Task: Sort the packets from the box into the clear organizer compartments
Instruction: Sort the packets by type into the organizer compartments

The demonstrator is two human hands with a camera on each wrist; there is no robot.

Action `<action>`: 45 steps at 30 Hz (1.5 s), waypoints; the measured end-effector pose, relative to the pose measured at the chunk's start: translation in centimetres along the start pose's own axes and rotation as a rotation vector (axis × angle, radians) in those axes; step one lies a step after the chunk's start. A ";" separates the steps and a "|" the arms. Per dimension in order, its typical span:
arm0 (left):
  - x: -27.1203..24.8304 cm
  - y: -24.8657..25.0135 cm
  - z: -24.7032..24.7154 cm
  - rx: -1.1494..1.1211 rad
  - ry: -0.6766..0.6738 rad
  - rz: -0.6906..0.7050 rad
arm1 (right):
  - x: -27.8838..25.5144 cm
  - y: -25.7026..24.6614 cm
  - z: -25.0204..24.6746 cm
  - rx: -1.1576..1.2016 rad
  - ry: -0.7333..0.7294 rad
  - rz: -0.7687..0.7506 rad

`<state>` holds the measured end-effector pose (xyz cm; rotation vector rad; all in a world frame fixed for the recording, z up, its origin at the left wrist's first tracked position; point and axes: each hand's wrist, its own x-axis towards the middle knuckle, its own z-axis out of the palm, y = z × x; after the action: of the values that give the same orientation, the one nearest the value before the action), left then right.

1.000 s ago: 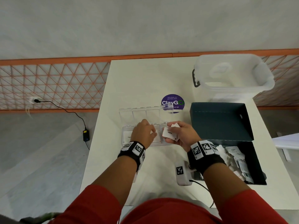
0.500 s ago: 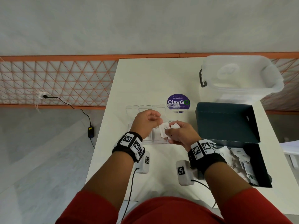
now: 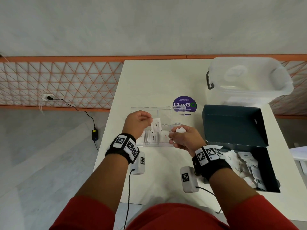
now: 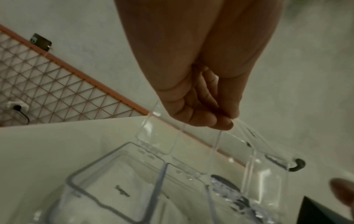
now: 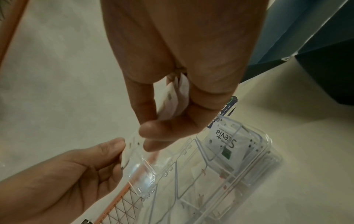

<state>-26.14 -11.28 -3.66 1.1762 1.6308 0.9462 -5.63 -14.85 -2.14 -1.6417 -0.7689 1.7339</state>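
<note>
The clear organizer (image 3: pixel 153 144) lies on the white table with its lids (image 3: pixel 163 111) raised. Its near compartments hold white packets (image 3: pixel 152 137), among them a Stevia packet (image 5: pixel 226 142). My left hand (image 3: pixel 150 119) hovers over the organizer and pinches one white pepper packet (image 3: pixel 156 125) by its edge. My right hand (image 3: pixel 174 135) is just right of it and grips a small bunch of white packets (image 3: pixel 180 130) between thumb and fingers (image 5: pixel 151 128). The dark teal box (image 3: pixel 269 165) stands open at the right with several packets (image 3: pixel 245 165) inside.
A clear lidded tub (image 3: pixel 249 80) stands at the back right behind the box's raised flap (image 3: pixel 232 123). A purple round sticker (image 3: pixel 184 103) lies behind the organizer. The table's left edge (image 3: pixel 108 127) runs close to my left wrist. Cables hang from both wrist cameras.
My left hand left the organizer's near compartments, reached to the bunch in my right hand, and now holds one packet drawn away from it, up and to the left. The right hand stayed nearly still.
</note>
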 end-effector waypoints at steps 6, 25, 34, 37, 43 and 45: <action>-0.1 -1.8 -0.3 0.276 0.067 -0.007 | -0.2 0.3 -0.8 0.063 -0.027 -0.011; -0.8 -3.3 1.6 0.969 -0.432 0.231 | 0.2 0.3 -0.8 0.163 -0.073 -0.002; -1.3 -2.4 1.4 0.935 -0.297 0.236 | 0.7 0.3 -0.8 0.239 -0.125 0.016; -1.5 -0.8 1.5 0.570 -0.232 0.232 | 0.9 0.3 -0.6 0.219 -0.137 -0.013; -1.7 2.2 2.1 0.276 -0.467 0.131 | 0.9 0.8 0.0 0.081 -0.087 -0.039; -1.6 2.4 2.1 0.244 -0.462 0.112 | 0.8 0.8 -0.1 0.053 -0.071 -0.042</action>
<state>-23.22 -12.06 -1.72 1.5350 1.3367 0.4958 -5.61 -14.73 -3.23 -1.5256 -0.7783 1.7755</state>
